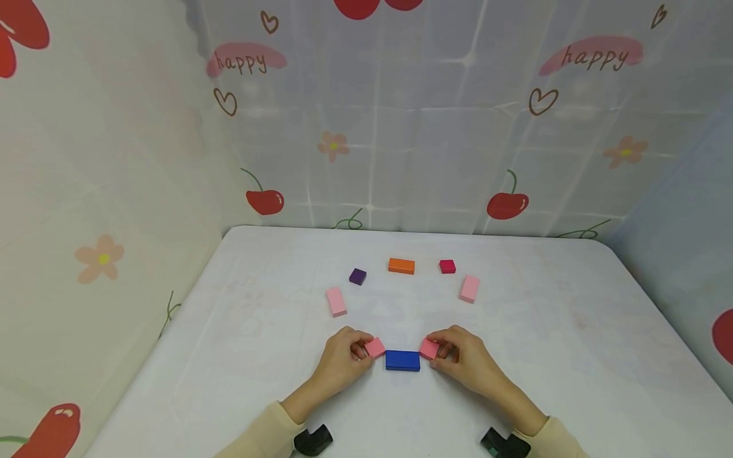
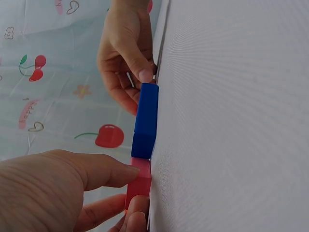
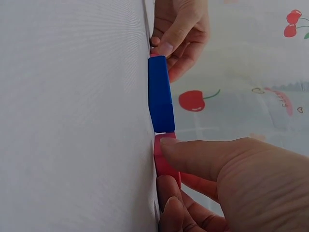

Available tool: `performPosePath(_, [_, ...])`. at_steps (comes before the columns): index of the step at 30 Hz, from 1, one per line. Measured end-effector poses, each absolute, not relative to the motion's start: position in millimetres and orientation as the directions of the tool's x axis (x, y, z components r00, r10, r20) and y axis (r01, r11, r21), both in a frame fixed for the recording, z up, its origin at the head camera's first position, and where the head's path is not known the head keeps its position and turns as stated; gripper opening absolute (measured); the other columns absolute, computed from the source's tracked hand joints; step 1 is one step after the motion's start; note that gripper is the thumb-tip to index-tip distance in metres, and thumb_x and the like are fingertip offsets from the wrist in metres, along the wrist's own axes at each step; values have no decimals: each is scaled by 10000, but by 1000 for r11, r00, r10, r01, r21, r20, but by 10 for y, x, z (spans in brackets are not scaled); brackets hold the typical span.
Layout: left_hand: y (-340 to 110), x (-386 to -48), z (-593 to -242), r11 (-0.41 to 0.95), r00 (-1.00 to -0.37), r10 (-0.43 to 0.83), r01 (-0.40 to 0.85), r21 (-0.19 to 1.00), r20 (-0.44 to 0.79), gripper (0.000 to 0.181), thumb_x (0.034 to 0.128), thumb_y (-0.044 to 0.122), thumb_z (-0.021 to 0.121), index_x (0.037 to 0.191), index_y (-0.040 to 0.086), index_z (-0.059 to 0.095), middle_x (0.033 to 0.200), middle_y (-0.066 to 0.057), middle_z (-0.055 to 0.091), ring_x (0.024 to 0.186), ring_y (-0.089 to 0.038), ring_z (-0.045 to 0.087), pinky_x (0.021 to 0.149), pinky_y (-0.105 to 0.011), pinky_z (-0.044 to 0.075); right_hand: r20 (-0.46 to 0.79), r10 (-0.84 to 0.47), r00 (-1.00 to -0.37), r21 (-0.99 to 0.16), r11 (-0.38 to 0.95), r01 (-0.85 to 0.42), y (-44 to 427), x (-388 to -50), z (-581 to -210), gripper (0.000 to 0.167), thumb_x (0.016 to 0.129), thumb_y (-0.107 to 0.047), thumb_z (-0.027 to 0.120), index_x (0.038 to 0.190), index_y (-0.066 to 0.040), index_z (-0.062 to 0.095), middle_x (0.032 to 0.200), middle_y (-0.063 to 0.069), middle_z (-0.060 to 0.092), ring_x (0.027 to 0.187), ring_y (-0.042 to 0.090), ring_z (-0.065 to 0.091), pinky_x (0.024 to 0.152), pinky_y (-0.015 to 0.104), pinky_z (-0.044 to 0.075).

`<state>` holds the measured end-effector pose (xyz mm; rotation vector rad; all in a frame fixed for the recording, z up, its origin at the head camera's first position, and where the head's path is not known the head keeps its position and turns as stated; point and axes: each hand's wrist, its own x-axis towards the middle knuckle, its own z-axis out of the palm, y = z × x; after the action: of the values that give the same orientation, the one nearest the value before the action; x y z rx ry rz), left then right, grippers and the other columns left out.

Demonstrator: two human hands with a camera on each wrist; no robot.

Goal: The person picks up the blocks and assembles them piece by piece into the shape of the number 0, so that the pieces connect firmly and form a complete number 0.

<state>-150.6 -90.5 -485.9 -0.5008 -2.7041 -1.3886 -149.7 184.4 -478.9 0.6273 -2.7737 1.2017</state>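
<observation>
The left forearm and the right forearm reach forward and lean inward, to each other. The left grip, a bare hand, makes a pinch between the thumb and the bent fingers. The right grip mirrors this pose. The 2 grips are near each other, but apart.

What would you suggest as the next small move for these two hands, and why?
Letting go with both seems sensible: the left hand pinches one small pink block and the right hand pinches a second small pink block; these sit by opposite ends of the blue block and appear to rest on the table.
</observation>
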Motion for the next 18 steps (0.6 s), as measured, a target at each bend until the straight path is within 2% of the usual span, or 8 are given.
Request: performPosePath(18, [-906, -1504, -4853, 542, -944, 263, 314, 779, 198, 253, 764, 5, 739, 1015, -8, 705, 829, -37, 582, 705, -94, 553, 642, -179, 478, 245, -338, -909, -679, 609, -409, 1836, -1494, -4796, 351, 740, -60, 828, 1068, -55, 704, 831, -22, 606, 713, 79, 562, 602, 189, 453])
